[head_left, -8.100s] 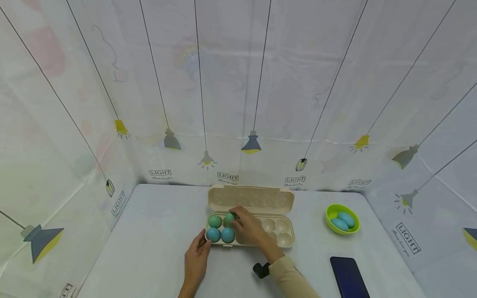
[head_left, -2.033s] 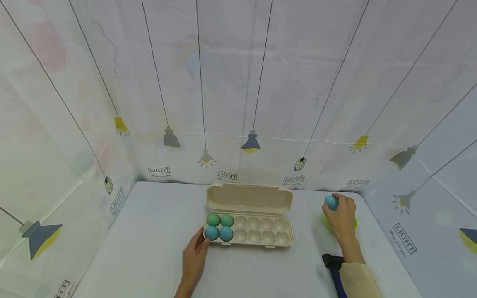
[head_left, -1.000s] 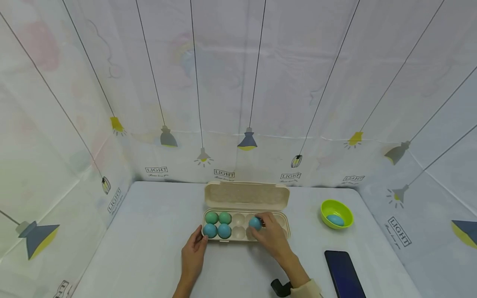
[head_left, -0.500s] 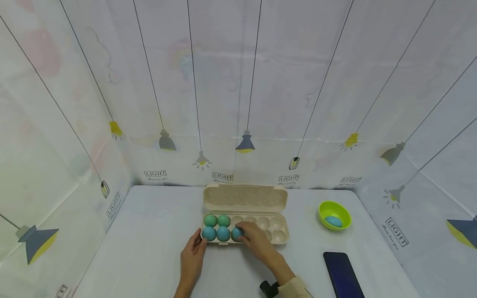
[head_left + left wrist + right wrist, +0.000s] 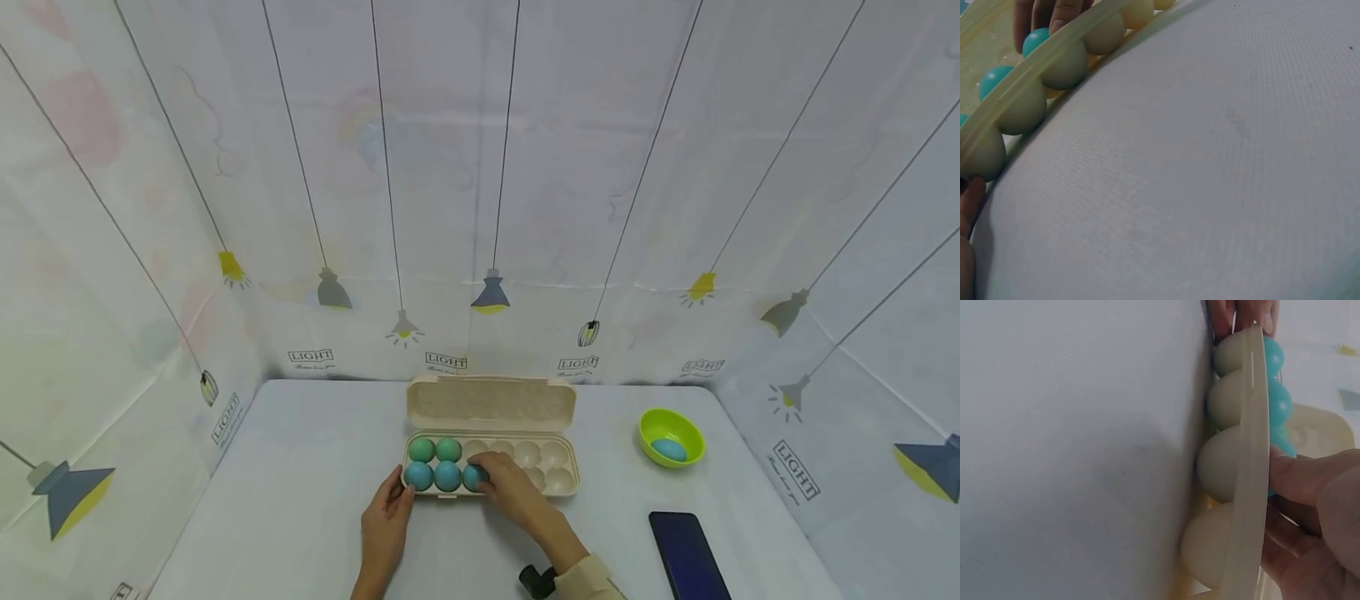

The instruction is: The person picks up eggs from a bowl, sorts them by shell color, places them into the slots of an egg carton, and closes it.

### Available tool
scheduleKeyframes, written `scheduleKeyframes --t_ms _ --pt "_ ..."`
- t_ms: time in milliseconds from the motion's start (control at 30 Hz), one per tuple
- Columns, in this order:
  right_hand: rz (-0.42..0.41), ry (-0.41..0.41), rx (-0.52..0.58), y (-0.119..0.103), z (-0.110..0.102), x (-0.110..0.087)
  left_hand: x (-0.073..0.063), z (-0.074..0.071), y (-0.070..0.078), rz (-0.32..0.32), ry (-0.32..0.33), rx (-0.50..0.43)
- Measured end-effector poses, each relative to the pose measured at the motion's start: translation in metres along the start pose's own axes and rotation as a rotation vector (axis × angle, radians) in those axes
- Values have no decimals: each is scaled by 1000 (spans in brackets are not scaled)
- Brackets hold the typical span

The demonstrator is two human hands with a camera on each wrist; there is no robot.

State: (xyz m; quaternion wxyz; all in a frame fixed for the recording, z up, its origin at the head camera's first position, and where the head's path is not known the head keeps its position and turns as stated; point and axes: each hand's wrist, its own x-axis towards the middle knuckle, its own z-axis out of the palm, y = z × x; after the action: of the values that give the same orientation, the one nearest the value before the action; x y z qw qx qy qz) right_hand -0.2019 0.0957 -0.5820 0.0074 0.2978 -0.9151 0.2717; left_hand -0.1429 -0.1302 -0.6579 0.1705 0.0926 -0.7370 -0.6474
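A beige egg carton (image 5: pixel 491 404) lies open, its lid tipped back. My left hand (image 5: pixel 385 529) grips its left end, thumb over the front corner; in the right wrist view those fingers (image 5: pixel 1244 314) show at the carton's far end. My right hand (image 5: pixel 517 493) pinches a blue egg (image 5: pixel 473 477) that sits in the third cup of the front row, its right side hidden by the fingers. To its left in that row are two more blue eggs (image 5: pixel 447 476). Behind these sit two green eggs (image 5: pixel 422 450). Bare cups (image 5: pixel 527 454) lie to the right.
A lime-green bowl (image 5: pixel 644 442) with one blue egg (image 5: pixel 669 450) inside stands at the right rear. In front of it lies a dark phone (image 5: pixel 690 557). A black device (image 5: pixel 537 581) sits at my right wrist. Lamp-printed white sheets (image 5: pixel 442 167) enclose the white table (image 5: pixel 315 442).
My right hand first set a green egg in the back row. It then took a blue egg from the bowl and brought it left into the carton. My left hand stayed on the carton.
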Motion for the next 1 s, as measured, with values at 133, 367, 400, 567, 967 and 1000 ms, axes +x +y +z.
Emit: scheduleKeyframes --t_ms 133,367,400,567,967,1000 --pt "17 -25 10 -2 -1 -2 -2 0 0 -25 -5 12" --pt "-10 -18 14 -3 -3 -5 -3 1 2 -37 -13 -4" --pt "-12 -12 16 -2 -3 -6 -3 1 2 -32 -17 1" --pt "-20 28 11 -2 -16 -13 -4 3 7 -38 -20 11" --pt "48 163 -73 12 -62 -25 0 -1 0 -7 -8 -20" --pt "66 164 -74 14 -66 -26 0 -1 0 -12 -11 -20"
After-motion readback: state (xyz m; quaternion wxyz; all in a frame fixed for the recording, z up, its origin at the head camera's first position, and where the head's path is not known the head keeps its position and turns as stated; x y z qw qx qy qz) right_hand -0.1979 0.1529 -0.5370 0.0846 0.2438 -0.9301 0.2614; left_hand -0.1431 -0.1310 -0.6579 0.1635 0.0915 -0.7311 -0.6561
